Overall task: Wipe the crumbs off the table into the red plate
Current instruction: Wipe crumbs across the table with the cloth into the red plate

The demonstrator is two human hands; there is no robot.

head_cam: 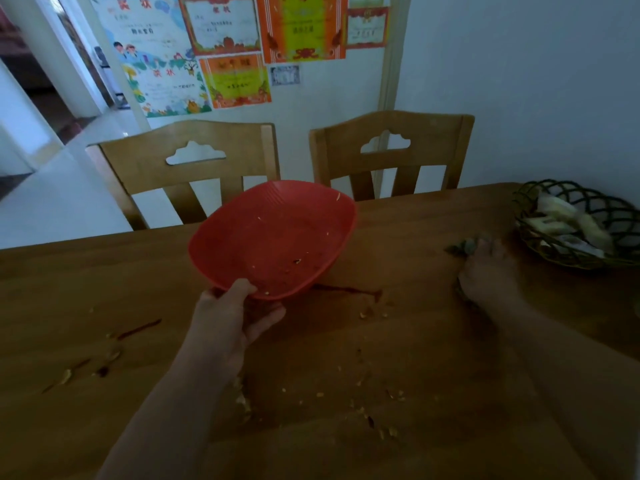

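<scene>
At frame centre, the left hand [228, 317] pinches the near rim of the red ribbed plastic plate [273, 237], tilted; it seems light and stiff. The right hand [488, 271] presses a greenish rag [464, 245]; whether its fingers curl, I cannot tell.

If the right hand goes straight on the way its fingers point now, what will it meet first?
The right hand, resting on a cloth, points away toward the table's far edge. Likely only bare table lies ahead; the wicker basket sits just to its right, though depth is unclear.
</scene>
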